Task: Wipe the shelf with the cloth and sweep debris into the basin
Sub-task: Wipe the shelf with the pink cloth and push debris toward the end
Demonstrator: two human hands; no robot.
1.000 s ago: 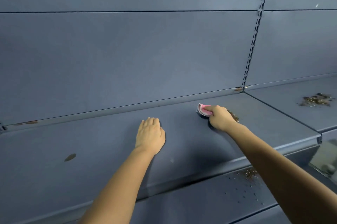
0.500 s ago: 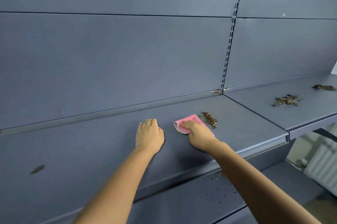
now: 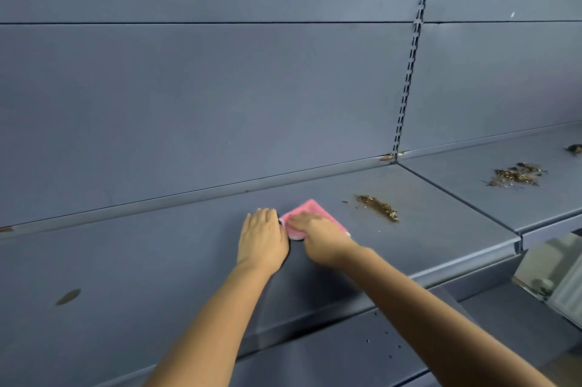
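R hand (image 3: 318,237) lies on the pink cloth (image 3: 310,211), fingers spread over it & pressing it flat to the shelf (image 3: 441,229), about mid-depth btw back & front edge. L hand (image 3: 263,237) lies flat, fingers straight, palm down, holding nothing, just beside the cloth's left edge. Brown debris pile (image 3: 378,207) sits on the shelf nearer its right edge, apart from the cloth; a 2nd debris pile (image 3: 516,175) is on the next shelf section.

Cloth (image 3: 310,216) on shelf (image 3: 157,260), debris (image 3: 378,207) rightward

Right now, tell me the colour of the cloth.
Pink, with a whitish edge. The cloth lies on the shelf under the right hand, seen in the head view.
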